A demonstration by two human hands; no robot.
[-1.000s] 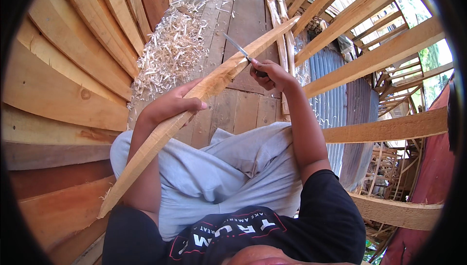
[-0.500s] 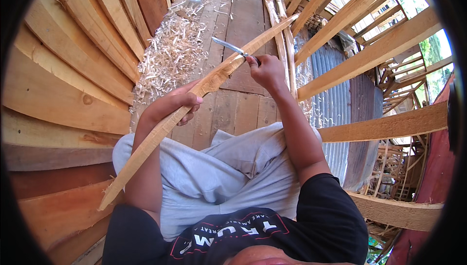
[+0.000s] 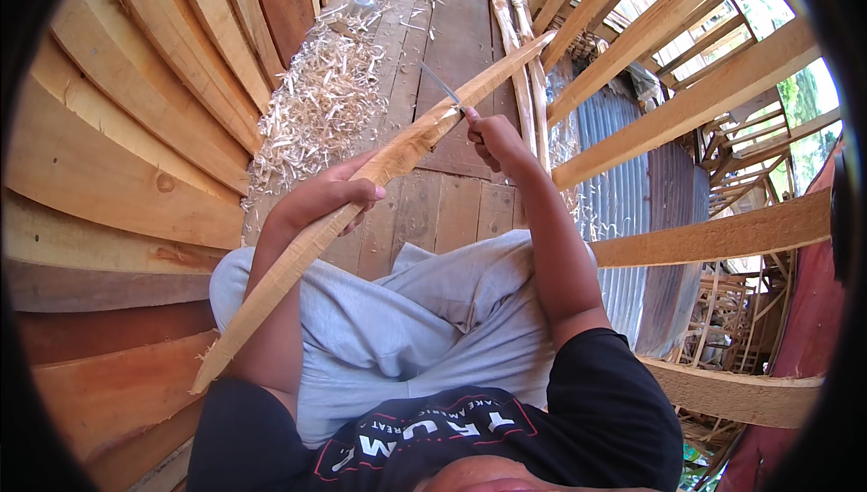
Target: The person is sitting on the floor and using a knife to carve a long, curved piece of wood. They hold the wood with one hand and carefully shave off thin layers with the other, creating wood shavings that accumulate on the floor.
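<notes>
Whittling is in hand on a long curved wooden strip [image 3: 361, 194], which runs from 7 o'clock near the lap up to 1 o'clock above the plank floor [image 3: 452, 212]. A knife [image 3: 441, 86] lies against the strip's upper edge, blade pointing to 11 o'clock. The right hand [image 3: 495, 142] has its fingers clamped round the handle; the left hand [image 3: 330, 196] has its fingers wrapped tight round the strip at mid-length. Judgement: shallow cuts directed away from the left hand, with that hand kept below the blade, would serve best. Pale shavings [image 3: 321, 104] lie heaped at 11 o'clock against curved planks [image 3: 135, 131].
</notes>
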